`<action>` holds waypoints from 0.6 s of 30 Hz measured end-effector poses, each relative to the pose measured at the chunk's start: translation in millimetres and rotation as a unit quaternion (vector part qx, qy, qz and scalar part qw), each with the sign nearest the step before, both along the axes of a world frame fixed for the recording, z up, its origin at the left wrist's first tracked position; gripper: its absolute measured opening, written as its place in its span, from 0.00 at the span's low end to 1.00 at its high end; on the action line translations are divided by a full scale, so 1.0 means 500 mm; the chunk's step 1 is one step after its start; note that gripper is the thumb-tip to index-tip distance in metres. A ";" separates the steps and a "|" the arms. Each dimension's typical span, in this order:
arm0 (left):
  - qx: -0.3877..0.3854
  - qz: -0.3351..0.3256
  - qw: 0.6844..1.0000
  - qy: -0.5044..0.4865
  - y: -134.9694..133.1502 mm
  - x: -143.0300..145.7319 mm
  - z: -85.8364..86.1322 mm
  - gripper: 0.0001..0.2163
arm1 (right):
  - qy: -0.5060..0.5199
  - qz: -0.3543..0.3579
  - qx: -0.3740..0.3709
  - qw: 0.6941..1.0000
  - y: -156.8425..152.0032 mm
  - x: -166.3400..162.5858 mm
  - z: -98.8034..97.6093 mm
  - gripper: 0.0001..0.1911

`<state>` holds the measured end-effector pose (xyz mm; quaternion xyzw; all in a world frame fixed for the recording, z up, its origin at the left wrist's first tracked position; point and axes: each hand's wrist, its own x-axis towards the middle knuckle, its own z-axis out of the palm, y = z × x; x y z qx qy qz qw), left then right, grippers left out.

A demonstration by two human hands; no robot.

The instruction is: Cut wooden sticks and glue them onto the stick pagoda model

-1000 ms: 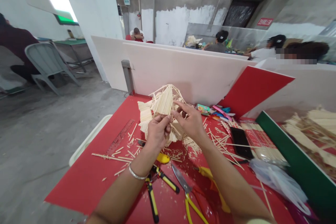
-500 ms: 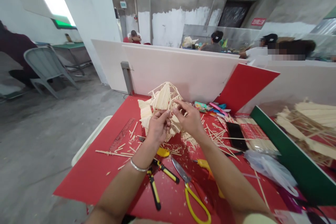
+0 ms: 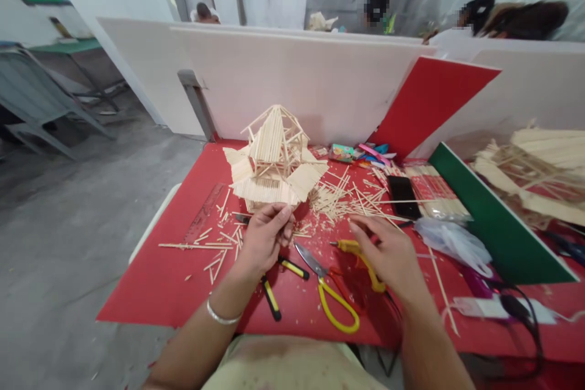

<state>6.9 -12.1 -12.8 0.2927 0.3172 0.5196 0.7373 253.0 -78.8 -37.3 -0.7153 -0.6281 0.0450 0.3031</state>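
Note:
A small house model built of thin wooden sticks [image 3: 273, 158] stands on the red table [image 3: 150, 286] near the white partition. My left hand [image 3: 264, 239] is just in front of the model's base, its fingers pinched together; what they hold is too small to make out. My right hand [image 3: 388, 255] is off to the right with fingers stretched out, lying over a yellow-handled tool [image 3: 354, 248]. Loose sticks [image 3: 347, 195] are scattered between the model and my right hand.
Yellow-handled scissors [image 3: 331, 295] and yellow-black pliers [image 3: 273, 300] lie near the front edge. A ruler [image 3: 205, 213] lies left of the model. To the right are a black phone [image 3: 402, 195], a stick packet [image 3: 434, 195], a plastic bag [image 3: 452, 241], a green board [image 3: 493, 219] and a black cable [image 3: 516, 311]. Other people sit behind the partition.
Both hands have come off the stick model and drawn back. My right hand moved right and down onto the yellow tool. The view has tilted downward.

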 end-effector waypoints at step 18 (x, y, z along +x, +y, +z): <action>-0.043 -0.074 0.995 -0.043 -0.041 -0.002 -0.044 0.11 | 0.052 -0.099 -0.187 0.976 -0.125 0.089 -0.175 0.19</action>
